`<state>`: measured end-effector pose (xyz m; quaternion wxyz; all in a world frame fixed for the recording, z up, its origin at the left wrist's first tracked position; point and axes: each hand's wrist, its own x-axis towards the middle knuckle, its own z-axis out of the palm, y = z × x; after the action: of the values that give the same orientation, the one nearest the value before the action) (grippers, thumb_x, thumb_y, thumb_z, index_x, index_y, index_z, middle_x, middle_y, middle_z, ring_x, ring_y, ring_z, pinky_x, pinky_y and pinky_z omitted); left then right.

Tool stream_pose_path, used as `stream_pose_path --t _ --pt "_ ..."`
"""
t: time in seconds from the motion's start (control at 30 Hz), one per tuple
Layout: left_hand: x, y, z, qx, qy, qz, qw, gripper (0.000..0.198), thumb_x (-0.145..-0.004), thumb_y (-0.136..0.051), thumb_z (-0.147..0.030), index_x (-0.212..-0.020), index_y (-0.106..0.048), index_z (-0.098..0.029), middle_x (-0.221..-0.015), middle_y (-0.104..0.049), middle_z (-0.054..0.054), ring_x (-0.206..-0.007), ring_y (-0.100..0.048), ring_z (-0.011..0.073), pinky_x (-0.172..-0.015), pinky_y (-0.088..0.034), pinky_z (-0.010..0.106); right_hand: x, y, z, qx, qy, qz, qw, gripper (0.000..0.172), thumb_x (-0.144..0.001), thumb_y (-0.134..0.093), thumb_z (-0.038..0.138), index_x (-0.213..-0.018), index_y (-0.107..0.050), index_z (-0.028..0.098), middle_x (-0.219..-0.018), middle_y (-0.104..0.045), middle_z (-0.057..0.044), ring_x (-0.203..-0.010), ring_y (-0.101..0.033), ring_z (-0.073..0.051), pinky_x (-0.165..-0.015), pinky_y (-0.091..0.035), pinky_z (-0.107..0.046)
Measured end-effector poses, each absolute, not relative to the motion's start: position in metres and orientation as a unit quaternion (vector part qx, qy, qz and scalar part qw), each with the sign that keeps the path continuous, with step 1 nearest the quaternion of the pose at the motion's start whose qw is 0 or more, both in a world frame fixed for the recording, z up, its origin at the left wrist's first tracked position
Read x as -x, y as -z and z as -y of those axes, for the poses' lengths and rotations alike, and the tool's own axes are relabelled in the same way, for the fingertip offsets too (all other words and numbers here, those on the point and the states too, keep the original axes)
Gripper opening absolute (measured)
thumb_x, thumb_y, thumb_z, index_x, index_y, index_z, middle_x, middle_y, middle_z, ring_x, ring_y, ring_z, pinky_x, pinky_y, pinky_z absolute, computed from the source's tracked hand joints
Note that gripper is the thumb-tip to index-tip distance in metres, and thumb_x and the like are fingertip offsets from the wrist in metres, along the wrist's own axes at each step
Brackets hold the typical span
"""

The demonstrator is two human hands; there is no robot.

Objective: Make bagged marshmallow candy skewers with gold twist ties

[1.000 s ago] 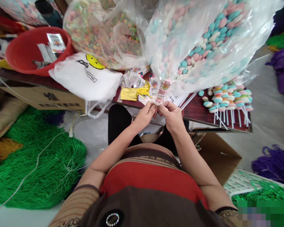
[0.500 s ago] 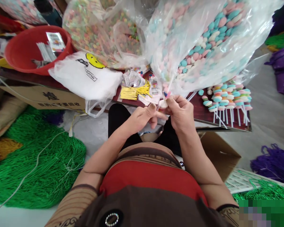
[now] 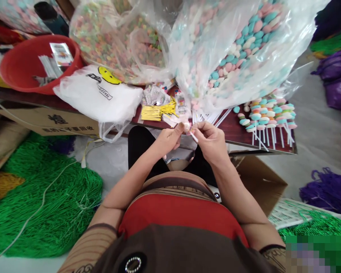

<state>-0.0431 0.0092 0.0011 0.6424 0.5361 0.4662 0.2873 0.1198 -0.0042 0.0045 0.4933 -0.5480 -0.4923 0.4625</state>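
Observation:
My left hand [image 3: 170, 140] is closed in a pinch at the front edge of the table, thumb on top. At its fingertips is a small pink-and-white piece [image 3: 186, 126], too small and partly covered to name surely. Close on the right, my right hand [image 3: 211, 141] pinches a short white stick [image 3: 194, 137] between thumb and forefinger; it slants toward the pink-and-white piece. Just beyond the hands lie yellow twist ties [image 3: 155, 113], small printed clear packets [image 3: 182, 104] and loose white sticks [image 3: 213, 118].
Marshmallow skewers [image 3: 269, 115] lie on the table [image 3: 233, 132] at right. Behind stand big clear bags of marshmallows [image 3: 244, 49] and coloured candy [image 3: 113, 45]. A white plastic bag [image 3: 102, 98] and red basin [image 3: 17, 64] are at left. Below are an open carton [image 3: 261, 182] and green strands [image 3: 45, 204].
My left forefinger, stretched out before, has bent in to a pinch. My right hand has come slightly left and lower, and a slanting white stick now shows at its fingertips.

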Motion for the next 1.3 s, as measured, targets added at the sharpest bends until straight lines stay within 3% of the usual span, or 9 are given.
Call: stream_pose_path --t 0.2,0.33,0.47,0.6,0.73,0.8,0.97,1.1,1.3 --pt "0.043 0.003 -0.012 -0.552 -0.389 -0.384 0.631 0.041 -0.084 -0.072 -0.057 -0.101 -0.076 -0.019 -0.064 -0.061 -0.003 -0.051 -0.047 0.0060 -0.051 -0.038 0.020 -0.125 0.010 0.004 0.507 -0.568 0.411 0.501 0.028 -0.074 -0.077 0.042 -0.069 -0.061 0.019 -0.058 -0.053 0.006 -0.052 -0.040 -0.007 -0.052 -0.032 -0.023" --pt "0.042 -0.002 -0.011 -0.719 -0.296 -0.287 0.559 0.024 -0.092 -0.063 -0.033 -0.101 -0.081 -0.020 -0.079 -0.074 0.003 -0.067 -0.063 0.0110 -0.068 -0.051 0.023 -0.136 0.014 0.010 0.476 -0.622 0.353 0.512 0.036 -0.068 -0.085 0.047 -0.073 -0.063 0.020 -0.065 -0.057 0.004 -0.058 -0.047 -0.009 -0.054 -0.040 -0.023" --pt "0.025 0.002 -0.005 -0.835 -0.190 -0.183 0.483 0.033 -0.095 -0.051 -0.019 -0.106 -0.081 -0.026 -0.096 -0.078 0.005 -0.085 -0.069 0.0132 -0.086 -0.053 0.026 -0.163 0.007 0.034 0.468 -0.630 0.353 0.510 0.037 -0.072 -0.083 0.053 -0.079 -0.064 0.022 -0.086 -0.069 -0.002 -0.068 -0.059 -0.013 -0.062 -0.051 -0.028" --pt "0.016 0.010 -0.002 -0.834 -0.139 -0.211 0.491 0.036 -0.094 -0.050 -0.019 -0.114 -0.080 -0.025 -0.082 -0.072 0.003 -0.075 -0.065 0.0113 -0.079 -0.053 0.024 -0.221 0.009 0.072 0.502 -0.628 0.338 0.490 0.036 -0.077 -0.078 0.054 -0.083 -0.059 0.023 -0.089 -0.074 -0.004 -0.057 -0.062 -0.015 -0.055 -0.053 -0.033" --pt "0.024 0.015 -0.009 -0.727 -0.205 -0.347 0.556 0.036 -0.093 -0.052 -0.027 -0.116 -0.078 -0.019 -0.077 -0.067 0.002 -0.068 -0.062 0.0106 -0.064 -0.054 0.022 -0.299 0.028 0.110 0.690 -0.525 0.358 0.347 0.034 -0.078 -0.075 0.053 -0.081 -0.063 0.022 -0.061 -0.064 0.003 -0.042 -0.048 -0.010 -0.040 -0.037 -0.024" --pt "0.028 0.014 -0.013 -0.671 -0.228 -0.403 0.579 0.036 -0.092 -0.054 -0.033 -0.114 -0.078 -0.019 -0.074 -0.065 0.002 -0.064 -0.060 0.0104 -0.054 -0.052 0.020 -0.327 0.037 0.121 0.757 -0.446 0.406 0.252 0.029 -0.073 -0.077 0.049 -0.073 -0.066 0.022 -0.057 -0.065 0.002 -0.046 -0.053 -0.012 -0.043 -0.041 -0.024" --pt "0.026 0.011 -0.015 -0.621 -0.239 -0.450 0.595 0.036 -0.086 -0.060 -0.039 -0.109 -0.079 -0.019 -0.070 -0.062 0.001 -0.059 -0.056 0.0095 -0.043 -0.048 0.017 -0.343 0.036 0.103 0.808 -0.250 0.469 0.256 0.030 -0.085 -0.061 0.046 -0.092 -0.077 0.022 -0.073 -0.076 -0.003 -0.065 -0.070 -0.019 -0.067 -0.057 -0.031" --pt "0.022 0.010 -0.014 -0.626 -0.231 -0.441 0.600 0.035 -0.085 -0.061 -0.039 -0.107 -0.079 -0.018 -0.071 -0.061 0.000 -0.059 -0.057 0.0095 -0.043 -0.047 0.017 -0.329 0.026 0.053 0.822 -0.041 0.519 0.231 0.033 -0.092 -0.053 0.037 -0.102 -0.079 0.020 -0.099 -0.078 -0.011 -0.087 -0.071 -0.025 -0.082 -0.054 -0.037" --pt "0.027 0.008 -0.013 -0.598 -0.242 -0.455 0.614 0.035 -0.083 -0.063 -0.038 -0.107 -0.077 -0.017 -0.068 -0.060 -0.001 -0.050 -0.056 0.0069 -0.043 -0.042 0.017 -0.320 0.031 0.011 0.842 -0.017 0.538 0.041 0.034 -0.093 -0.052 0.029 -0.109 -0.080 0.021 -0.112 -0.073 -0.014 -0.092 -0.066 -0.026 -0.064 -0.040 -0.032"
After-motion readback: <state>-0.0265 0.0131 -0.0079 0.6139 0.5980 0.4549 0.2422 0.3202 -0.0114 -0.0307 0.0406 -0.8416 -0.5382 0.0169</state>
